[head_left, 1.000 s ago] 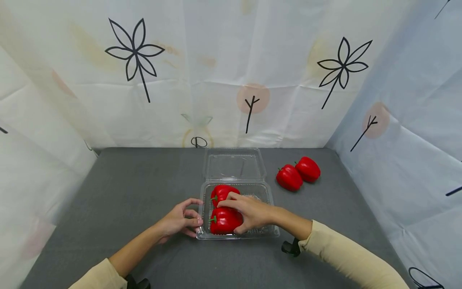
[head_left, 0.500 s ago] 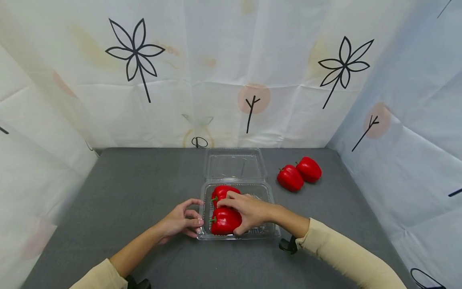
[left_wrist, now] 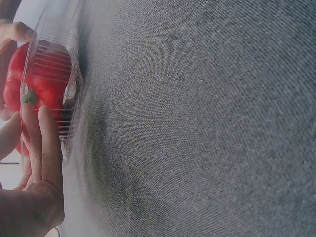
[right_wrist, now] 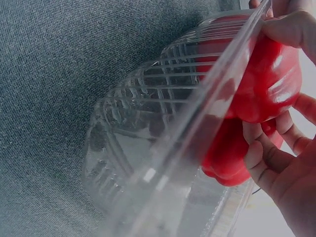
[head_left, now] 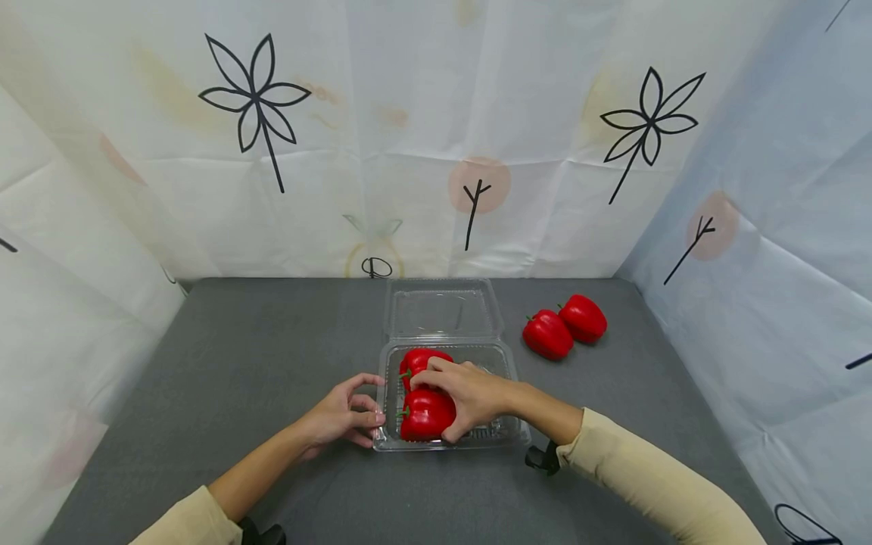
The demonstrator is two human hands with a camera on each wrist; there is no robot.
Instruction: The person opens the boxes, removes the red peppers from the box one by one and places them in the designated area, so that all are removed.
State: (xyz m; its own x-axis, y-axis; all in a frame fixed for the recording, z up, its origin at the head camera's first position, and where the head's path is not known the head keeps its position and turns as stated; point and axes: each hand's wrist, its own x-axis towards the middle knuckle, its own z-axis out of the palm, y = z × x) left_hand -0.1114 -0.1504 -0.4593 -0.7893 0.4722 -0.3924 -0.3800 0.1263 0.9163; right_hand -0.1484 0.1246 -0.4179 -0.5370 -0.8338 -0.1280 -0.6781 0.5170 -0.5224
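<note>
My right hand (head_left: 477,395) holds a red bell pepper (head_left: 426,414) in the near left part of a clear plastic clamshell container (head_left: 500,443), its thumb at the pepper's right end. A second red bell pepper (head_left: 422,359) lies just behind, partly hidden by the fingers. In the right wrist view, the thumb and fingers curl round the held pepper (right_wrist: 271,79). My left hand (head_left: 341,416) pinches the container's left rim; the left wrist view has the fingers against the outer wall and the thumb on the other side of the rim. Both pepper stems face left.
Two more red bell peppers, a nearer one (head_left: 548,334) and a farther one (head_left: 583,318), lie together at the back right of the grey table (head_left: 272,341). The container's lid (head_left: 443,310) lies folded back toward the patterned cloth wall (head_left: 545,136).
Under my right hand the near bell pepper has shifted very slightly. My left hand stays at the container's rim, and the two peppers at the back right lie as before.
</note>
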